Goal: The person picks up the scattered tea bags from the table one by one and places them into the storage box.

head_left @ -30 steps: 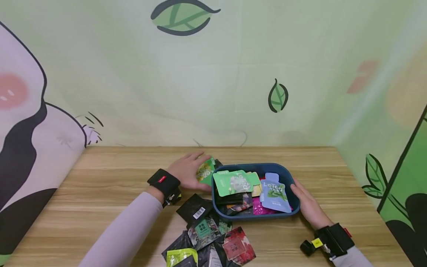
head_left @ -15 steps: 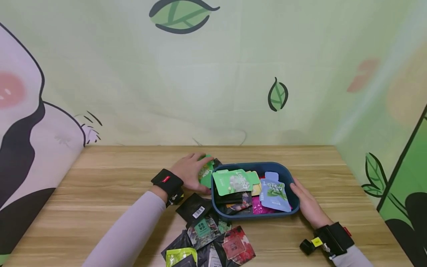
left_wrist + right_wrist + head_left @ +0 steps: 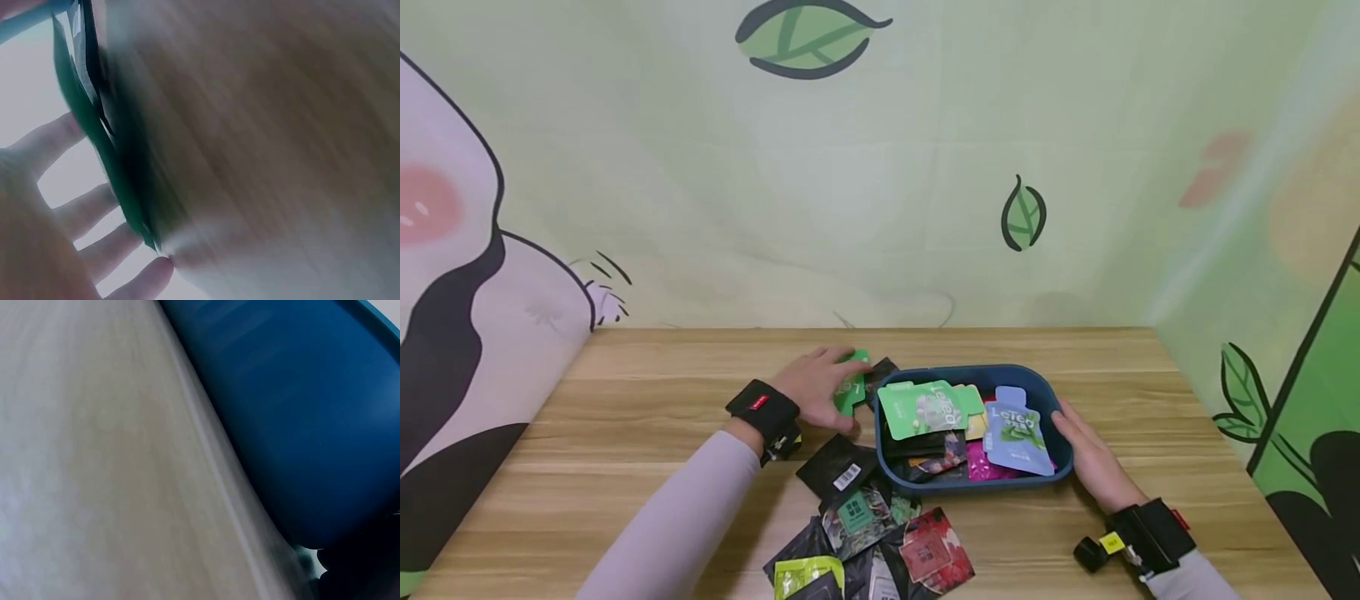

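A green packet [image 3: 852, 385] is in my left hand [image 3: 811, 390], left of the blue bin [image 3: 977, 486]. In the left wrist view the green packet [image 3: 103, 147] stands edge-on against several fingers [image 3: 53, 140]; the thumb's contact is hard to make out. Beside it a black packet [image 3: 880, 373] lies at the bin's left wall. Along the bin's right end rests my right hand [image 3: 1097, 462], fingers straight and touching the wall. The right wrist view shows the bin's blue side [image 3: 300, 412] close up, with the hand only a dark shape at the lower corner.
Inside the bin are a light green packet [image 3: 928, 410], a blue packet [image 3: 1018, 440] and a magenta one [image 3: 988, 463]. A loose pile in front holds a black packet with a barcode [image 3: 837, 468], a red one [image 3: 928, 554] and a yellow-green one [image 3: 805, 575]. Behind the wooden table [image 3: 662, 400] hangs a printed backdrop.
My left hand has shifted slightly left with the green packet, away from the bin, and more of the black packet beside it now shows. The right hand and the bin stay put.
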The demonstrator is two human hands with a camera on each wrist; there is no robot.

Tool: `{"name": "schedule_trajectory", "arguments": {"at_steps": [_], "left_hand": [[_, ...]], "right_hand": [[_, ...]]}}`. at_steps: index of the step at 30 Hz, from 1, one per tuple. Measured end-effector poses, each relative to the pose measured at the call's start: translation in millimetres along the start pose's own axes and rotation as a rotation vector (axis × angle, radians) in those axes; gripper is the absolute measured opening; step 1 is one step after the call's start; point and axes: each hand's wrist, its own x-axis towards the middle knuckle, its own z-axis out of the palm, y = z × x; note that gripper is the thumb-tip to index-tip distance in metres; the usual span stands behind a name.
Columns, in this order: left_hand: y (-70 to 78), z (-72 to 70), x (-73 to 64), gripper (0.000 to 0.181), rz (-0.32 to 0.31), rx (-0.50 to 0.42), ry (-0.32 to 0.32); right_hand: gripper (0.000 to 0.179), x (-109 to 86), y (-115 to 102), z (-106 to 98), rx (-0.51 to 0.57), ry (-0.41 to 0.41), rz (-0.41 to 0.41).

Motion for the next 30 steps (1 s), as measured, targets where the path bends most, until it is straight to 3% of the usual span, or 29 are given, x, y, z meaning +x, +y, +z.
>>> {"name": "schedule_trajectory", "arguments": {"at_steps": [5, 10, 21, 30], "left_hand": [[-2.2, 3.9, 0.2, 0.07, -0.031, -0.002, 0.066], [-5.9, 8.1, 1.9, 0.052, -0.063, 0.009, 0.092], [-14.9, 6.2, -4.2, 0.063, -0.13, -0.035, 0.155], [-12.5, -4.2, -5.4, 0.065, -0.128, -0.089, 0.232]], "right_hand": [[0.081, -0.2, 0, -1, -0.015, 0.004, 0.014], [0.083, -0.2, 0, 0, -0.008, 0.005, 0.008], [0.082, 0.1, 0, 0, -0.011, 0.005, 0.004], [0.084, 0.1, 0, 1, -0.013, 0.008, 0.016]]}}
